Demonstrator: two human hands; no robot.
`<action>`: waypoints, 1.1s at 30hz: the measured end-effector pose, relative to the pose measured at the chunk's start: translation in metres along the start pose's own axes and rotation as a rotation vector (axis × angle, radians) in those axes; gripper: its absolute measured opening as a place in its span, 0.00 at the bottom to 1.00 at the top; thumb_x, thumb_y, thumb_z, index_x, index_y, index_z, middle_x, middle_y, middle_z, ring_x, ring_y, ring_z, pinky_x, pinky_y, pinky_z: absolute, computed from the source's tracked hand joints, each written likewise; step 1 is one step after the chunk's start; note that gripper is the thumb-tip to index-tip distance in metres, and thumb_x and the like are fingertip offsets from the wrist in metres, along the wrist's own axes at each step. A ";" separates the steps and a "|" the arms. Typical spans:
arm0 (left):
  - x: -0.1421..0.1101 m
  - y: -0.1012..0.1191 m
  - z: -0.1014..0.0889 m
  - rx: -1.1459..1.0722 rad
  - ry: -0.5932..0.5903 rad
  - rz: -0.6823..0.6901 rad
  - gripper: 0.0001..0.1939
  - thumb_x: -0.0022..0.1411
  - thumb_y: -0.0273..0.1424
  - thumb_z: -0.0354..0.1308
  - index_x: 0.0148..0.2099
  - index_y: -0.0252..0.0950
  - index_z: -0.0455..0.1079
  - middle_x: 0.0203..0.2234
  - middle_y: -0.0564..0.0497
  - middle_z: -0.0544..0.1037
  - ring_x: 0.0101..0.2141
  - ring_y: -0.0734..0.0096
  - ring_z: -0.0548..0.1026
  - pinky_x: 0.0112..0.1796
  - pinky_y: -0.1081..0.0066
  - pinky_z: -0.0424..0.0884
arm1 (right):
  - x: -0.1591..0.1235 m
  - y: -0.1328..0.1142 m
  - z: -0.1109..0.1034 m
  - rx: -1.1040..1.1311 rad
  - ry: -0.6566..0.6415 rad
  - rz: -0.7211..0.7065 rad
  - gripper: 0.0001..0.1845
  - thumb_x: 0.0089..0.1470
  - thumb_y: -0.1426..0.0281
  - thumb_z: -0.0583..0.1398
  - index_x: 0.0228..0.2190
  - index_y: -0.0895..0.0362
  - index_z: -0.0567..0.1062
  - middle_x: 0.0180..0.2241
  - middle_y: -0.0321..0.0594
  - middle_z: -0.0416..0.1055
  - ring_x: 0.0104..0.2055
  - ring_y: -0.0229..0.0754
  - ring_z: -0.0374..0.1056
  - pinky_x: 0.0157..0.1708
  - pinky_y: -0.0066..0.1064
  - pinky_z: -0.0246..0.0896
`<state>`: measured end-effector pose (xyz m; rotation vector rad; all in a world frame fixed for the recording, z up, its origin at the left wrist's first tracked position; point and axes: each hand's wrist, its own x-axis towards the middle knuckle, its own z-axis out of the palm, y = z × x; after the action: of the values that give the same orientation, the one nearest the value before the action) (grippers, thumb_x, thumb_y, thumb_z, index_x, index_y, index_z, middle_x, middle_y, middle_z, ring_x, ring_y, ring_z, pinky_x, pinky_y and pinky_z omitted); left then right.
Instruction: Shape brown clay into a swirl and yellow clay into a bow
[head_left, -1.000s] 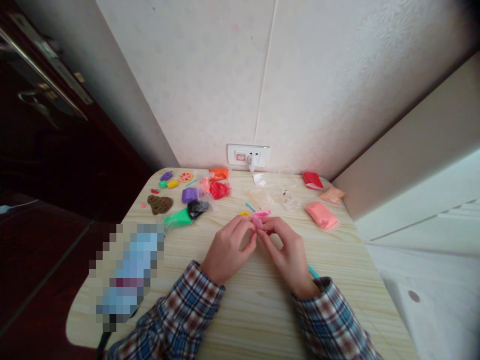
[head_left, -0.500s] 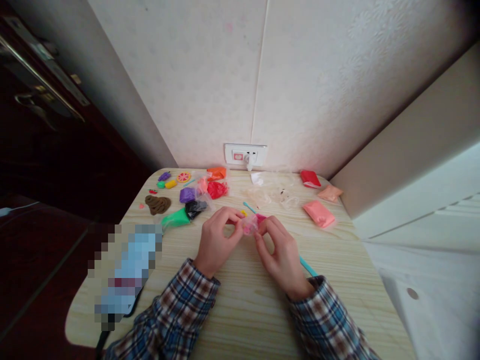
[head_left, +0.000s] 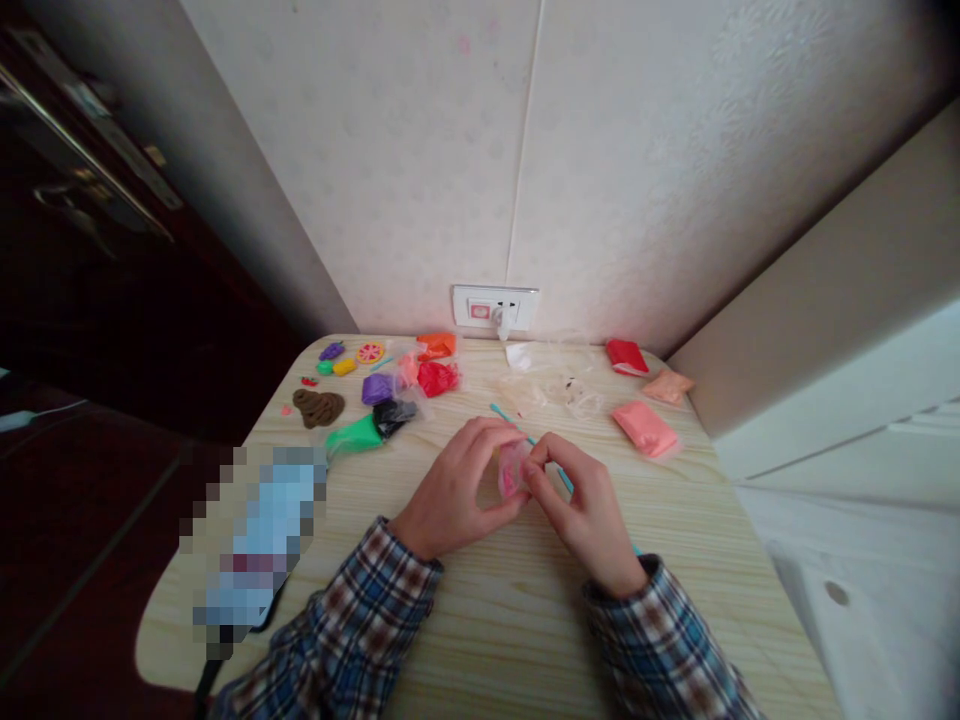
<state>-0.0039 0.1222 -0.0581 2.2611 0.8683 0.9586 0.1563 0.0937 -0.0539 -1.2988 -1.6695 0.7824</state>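
A small clear plastic packet with pink clay in it [head_left: 511, 472] is held up between my two hands over the middle of the table. My left hand [head_left: 463, 492] curves around its left side, fingers at the top and thumb at the bottom. With thumb and forefinger, my right hand [head_left: 583, 505] pinches the packet's right edge. Beneath the right hand lies a thin blue stick [head_left: 565, 481], partly covered by it. Whether the packet's mouth is open cannot be made out.
At the back left lie a purple packet [head_left: 377, 389], a red one [head_left: 438, 378], a green one [head_left: 355, 434] and brown coiled clay [head_left: 318, 408]. Salmon [head_left: 646, 429] and red packets [head_left: 627, 356] lie right. A blurred-out phone [head_left: 259, 535] rests left. A wall socket [head_left: 495, 307] is behind.
My left hand has shifted right and opened wider around the packet. The packet is turned more upright, and the small yellow piece beside it no longer shows. The view has shifted slightly.
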 end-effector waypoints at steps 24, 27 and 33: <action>-0.005 -0.006 0.000 0.051 -0.049 -0.136 0.18 0.54 0.28 0.61 0.48 0.37 0.65 0.38 0.50 0.77 0.37 0.69 0.76 0.38 0.73 0.71 | 0.001 0.000 -0.008 -0.263 -0.114 -0.146 0.10 0.54 0.75 0.54 0.22 0.55 0.62 0.21 0.29 0.62 0.25 0.35 0.59 0.36 0.34 0.46; -0.004 -0.008 0.001 0.122 -0.034 -0.154 0.14 0.53 0.24 0.58 0.44 0.36 0.65 0.36 0.49 0.76 0.36 0.67 0.76 0.38 0.70 0.71 | 0.000 0.004 -0.008 -0.274 -0.051 -0.147 0.09 0.58 0.72 0.53 0.25 0.55 0.64 0.23 0.31 0.63 0.27 0.37 0.59 0.36 0.35 0.46; -0.007 -0.011 0.005 0.230 -0.033 -0.172 0.10 0.58 0.29 0.56 0.44 0.37 0.63 0.33 0.49 0.75 0.35 0.66 0.76 0.36 0.68 0.72 | -0.004 0.001 -0.001 -0.241 -0.113 -0.200 0.07 0.59 0.68 0.54 0.29 0.54 0.67 0.28 0.35 0.66 0.31 0.40 0.61 0.37 0.36 0.48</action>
<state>-0.0076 0.1229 -0.0715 2.3369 1.1894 0.7757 0.1583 0.0902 -0.0554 -1.2417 -1.9982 0.5573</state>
